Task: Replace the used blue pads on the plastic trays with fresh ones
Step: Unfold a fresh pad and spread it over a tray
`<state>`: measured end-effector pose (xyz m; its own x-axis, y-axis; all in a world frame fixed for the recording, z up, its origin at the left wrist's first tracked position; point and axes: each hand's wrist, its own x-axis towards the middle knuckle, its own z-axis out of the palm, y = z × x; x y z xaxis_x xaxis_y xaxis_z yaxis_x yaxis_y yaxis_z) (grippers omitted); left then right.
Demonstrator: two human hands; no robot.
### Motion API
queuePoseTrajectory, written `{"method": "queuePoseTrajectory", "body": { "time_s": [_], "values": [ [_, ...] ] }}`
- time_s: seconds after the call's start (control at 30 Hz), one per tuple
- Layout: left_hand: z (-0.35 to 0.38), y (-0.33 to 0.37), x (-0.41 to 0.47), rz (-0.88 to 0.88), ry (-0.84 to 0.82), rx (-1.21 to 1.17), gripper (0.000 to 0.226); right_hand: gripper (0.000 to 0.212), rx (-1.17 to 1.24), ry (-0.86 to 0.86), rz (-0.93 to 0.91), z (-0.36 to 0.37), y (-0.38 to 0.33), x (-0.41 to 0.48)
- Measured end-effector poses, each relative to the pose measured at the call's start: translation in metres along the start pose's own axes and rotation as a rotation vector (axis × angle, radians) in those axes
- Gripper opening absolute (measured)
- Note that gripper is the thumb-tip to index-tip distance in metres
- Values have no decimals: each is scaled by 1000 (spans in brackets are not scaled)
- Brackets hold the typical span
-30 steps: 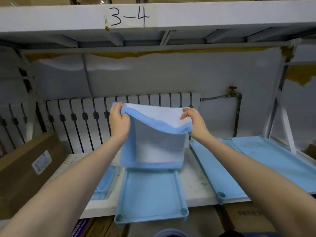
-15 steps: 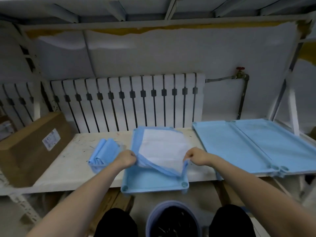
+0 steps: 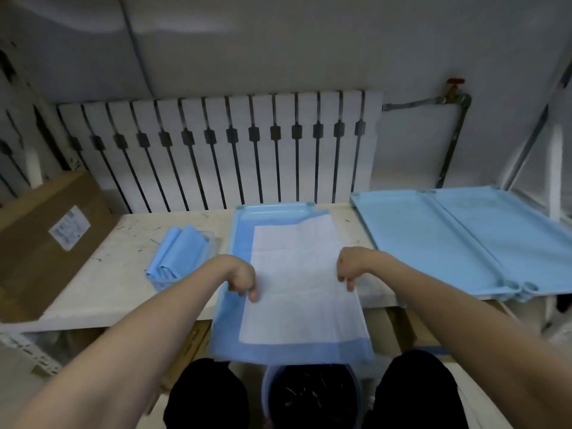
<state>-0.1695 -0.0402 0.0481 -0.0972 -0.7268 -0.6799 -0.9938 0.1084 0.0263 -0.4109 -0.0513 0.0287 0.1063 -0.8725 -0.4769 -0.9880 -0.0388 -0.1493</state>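
— Pad [image 3: 297, 274] spread over the tray [image 3: 272, 209], centre of frame, sagging past the near edge. Pinched or pressed?

— Cannot tell (hidden under curled fingers): left hand [image 3: 243, 275] and right hand [image 3: 351, 264] down on its sides. Slide back, square up, then smooth flat.

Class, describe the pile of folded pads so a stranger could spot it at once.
Start at the white radiator and drop to the worktop below. Between the cardboard box and the middle tray lies the pile of folded pads. Unlike the spread pad, it is folded and all blue.
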Motion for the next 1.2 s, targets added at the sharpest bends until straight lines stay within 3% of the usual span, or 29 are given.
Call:
{"method": "queuePoseTrajectory", "body": {
  "time_s": [0.07, 0.13, 0.23, 0.33, 0.43, 0.5, 0.57, 0.67, 0.77, 0.9, 1.03, 1.2],
  "values": [
    [-8, 5, 17, 47, 141, -37, 55, 14, -75, 266, 1, 2, -2, 19],
    [-12, 7, 40, 93, 275, -76, 43, 27, -37, 419, -60, 7, -5, 39],
    [-12, 15, 66, 143, 382, -165, 37, 46, -35, 419, -289, 18, -16, 67],
    [-10, 20, 88, 202, 378, -229, 41, 51, -101, 316, -415, 33, -26, 88],
    [-5, 18, 109, 179, 373, -184, 38, 51, -301, 284, -377, 40, -20, 102],
    [-4, 12, 116, 136, 391, -180, 35, 51, -312, 335, -271, 36, -3, 106],
    [-3, 8, 120, 86, 408, -178, 36, 53, -216, 404, -147, 32, 13, 109],
    [-1, 2, 122, -41, 415, -210, 40, 57, 184, 505, 81, 30, 27, 115],
    [-1, 2, 121, -149, 415, -168, 43, 40, 562, 418, 195, 23, 31, 112],
    [-3, 4, 116, -180, 453, -147, 39, 37, 678, 452, 132, 14, 27, 101],
    [-6, 8, 110, -122, 449, -286, 37, 13, 664, 565, -29, 10, 10, 93],
    [-11, 4, 104, -145, 505, -620, 40, 23, 739, 635, -313, -5, -15, 70]
  ]
}}
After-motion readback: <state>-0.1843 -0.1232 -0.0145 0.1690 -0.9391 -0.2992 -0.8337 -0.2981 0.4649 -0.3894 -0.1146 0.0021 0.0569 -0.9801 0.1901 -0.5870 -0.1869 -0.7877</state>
